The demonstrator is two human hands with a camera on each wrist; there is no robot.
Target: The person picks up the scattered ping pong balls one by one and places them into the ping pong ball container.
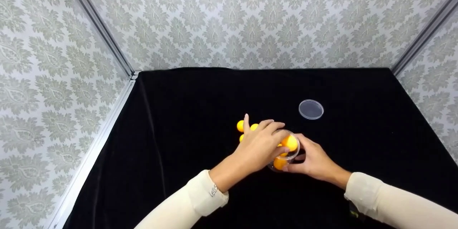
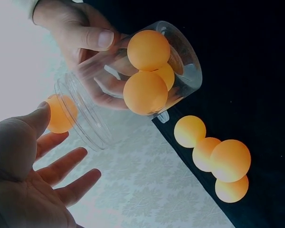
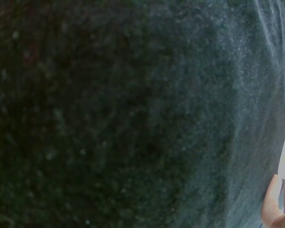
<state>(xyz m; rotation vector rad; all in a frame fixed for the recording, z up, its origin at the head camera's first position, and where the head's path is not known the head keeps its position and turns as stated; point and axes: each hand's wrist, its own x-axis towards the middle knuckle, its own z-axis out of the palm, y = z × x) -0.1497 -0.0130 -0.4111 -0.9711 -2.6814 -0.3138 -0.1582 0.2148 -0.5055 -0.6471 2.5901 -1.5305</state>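
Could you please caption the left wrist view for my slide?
Left hand holding an orange ball at the mouth of a clear jar gripped by the right hand.

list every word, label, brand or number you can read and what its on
"LE...", dark lettering on the left cuff: the rest is too small and blurred to read.
Green-yellow mark by the right sleeve: too small to tell if it is text.
No text shows on the clear jar, round lid or orange balls.
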